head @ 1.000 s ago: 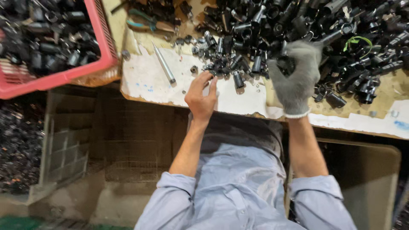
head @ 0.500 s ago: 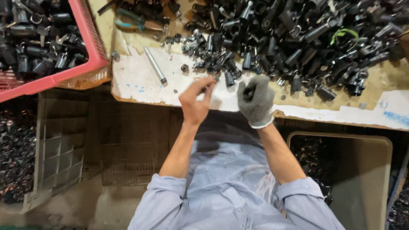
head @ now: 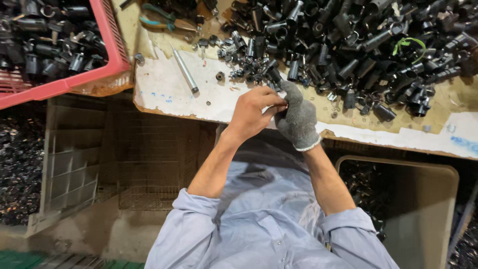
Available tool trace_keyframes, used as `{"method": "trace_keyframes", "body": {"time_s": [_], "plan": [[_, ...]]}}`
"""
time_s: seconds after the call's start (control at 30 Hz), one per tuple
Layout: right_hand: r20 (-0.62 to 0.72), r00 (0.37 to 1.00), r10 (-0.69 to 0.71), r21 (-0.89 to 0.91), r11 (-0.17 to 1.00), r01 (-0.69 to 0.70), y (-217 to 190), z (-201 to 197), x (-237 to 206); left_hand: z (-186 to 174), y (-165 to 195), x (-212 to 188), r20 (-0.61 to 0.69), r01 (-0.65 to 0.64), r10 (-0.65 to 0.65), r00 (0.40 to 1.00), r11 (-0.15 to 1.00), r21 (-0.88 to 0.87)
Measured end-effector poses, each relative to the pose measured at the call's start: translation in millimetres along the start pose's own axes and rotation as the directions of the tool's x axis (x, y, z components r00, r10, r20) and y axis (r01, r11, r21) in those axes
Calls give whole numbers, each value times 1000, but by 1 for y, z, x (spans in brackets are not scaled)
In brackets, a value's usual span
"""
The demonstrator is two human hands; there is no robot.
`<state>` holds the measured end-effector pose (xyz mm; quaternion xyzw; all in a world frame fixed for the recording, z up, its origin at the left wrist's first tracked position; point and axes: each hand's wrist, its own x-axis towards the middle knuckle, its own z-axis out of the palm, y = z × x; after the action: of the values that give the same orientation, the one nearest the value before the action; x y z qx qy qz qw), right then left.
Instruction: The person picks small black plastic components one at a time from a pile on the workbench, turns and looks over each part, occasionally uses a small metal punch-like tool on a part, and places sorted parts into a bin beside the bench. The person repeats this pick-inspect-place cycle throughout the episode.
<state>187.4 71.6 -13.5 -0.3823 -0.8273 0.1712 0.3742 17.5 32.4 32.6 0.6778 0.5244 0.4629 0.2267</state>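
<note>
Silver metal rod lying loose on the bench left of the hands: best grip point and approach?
Pinch the silver rod mid-shaft, from straight above, fingers closing across its width. It lies flat and diagonal on the white bench top, with bare surface on both long sides. Its lower end is thicker and darker; the upper end tapers to a point, so the plain middle is likely the steadiest hold.

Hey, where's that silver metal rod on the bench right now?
In the head view the silver metal rod lies slanted on the white paper, left of both hands, between the red crate and the pile of black parts, just below the green-handled pliers.
</note>
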Motion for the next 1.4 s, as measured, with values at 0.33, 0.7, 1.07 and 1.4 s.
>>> {"method": "trace_keyframes", "body": {"time_s": [0.33,0.7,1.07,1.4], "plan": [[-46,999,-27,-8,1000,27,-9,-4,5,3,-28,-2,92,42,-26,995,982,-182],[-127,991,-38,-25,999,35,-15,-3,12,-37,-77,-18,-28,306,-731,682,320,-896],[-104,994,-44,-79,996,36,-15,-4,15,-89,-88,33,-659,514,-352,664,855,61],[-77,996,49,-46,998,-53,-14,-4,17,-106,-99,61,-661,373,-226,715,924,87]]}}
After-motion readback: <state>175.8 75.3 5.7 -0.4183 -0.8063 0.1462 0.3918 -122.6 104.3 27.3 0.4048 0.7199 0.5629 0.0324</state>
